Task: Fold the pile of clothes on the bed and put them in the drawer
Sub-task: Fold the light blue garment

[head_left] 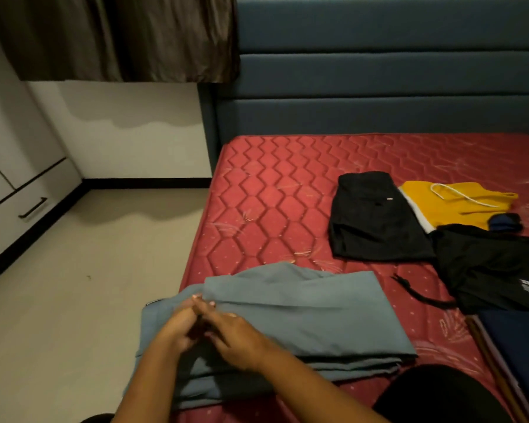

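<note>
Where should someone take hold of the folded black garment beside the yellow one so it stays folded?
Probably take the folded black garment by its long left edge, coming from the bare mattress side: that edge lies free, while its right edge meets the yellow garment. It lies flat, so fingers slid underneath should keep the folds.

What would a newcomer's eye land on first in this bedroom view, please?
The red quilted mattress fills the middle and right of the view. At its near edge lies a grey-blue folded cloth garment, with the left hand and right hand meeting on its left part. Farther right, a bright yellow garment with a white cord stands out beside a folded black garment.
</note>
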Tool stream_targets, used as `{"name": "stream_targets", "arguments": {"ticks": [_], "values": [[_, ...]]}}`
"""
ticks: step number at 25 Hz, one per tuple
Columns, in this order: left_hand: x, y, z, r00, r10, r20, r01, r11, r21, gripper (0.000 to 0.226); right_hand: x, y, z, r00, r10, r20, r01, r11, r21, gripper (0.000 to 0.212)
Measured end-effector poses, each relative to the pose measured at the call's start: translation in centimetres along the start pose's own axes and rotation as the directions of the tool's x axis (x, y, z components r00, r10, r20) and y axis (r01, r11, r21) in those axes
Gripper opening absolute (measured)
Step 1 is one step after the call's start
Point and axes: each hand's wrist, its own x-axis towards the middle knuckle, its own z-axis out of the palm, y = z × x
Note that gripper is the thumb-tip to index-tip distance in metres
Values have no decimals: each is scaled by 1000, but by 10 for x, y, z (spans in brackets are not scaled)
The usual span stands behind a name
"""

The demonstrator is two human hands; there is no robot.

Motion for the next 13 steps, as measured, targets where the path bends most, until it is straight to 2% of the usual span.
{"name": "stream_targets", "arguments": {"ticks": [3,6,8,10,13], "values": [[19,7,-30,984,169,-63,-154,970,186,18,1,14,3,994,-109,-6,105,968,-227,89],[30,-5,-71,928,315,-202,-194,867,460,24,-10,39,3,993,21,112,41,852,-522,101],[28,-21,-87,885,414,-213,-212,765,608,26,-18,52,4,980,116,162,-3,822,-569,96],[22,-37,-92,869,456,-194,-224,711,667,25,-21,60,8,970,168,176,-33,807,-590,86],[14,-57,-88,886,437,-154,-233,706,669,59,-19,57,18,961,158,226,10,800,-601,71]]}}
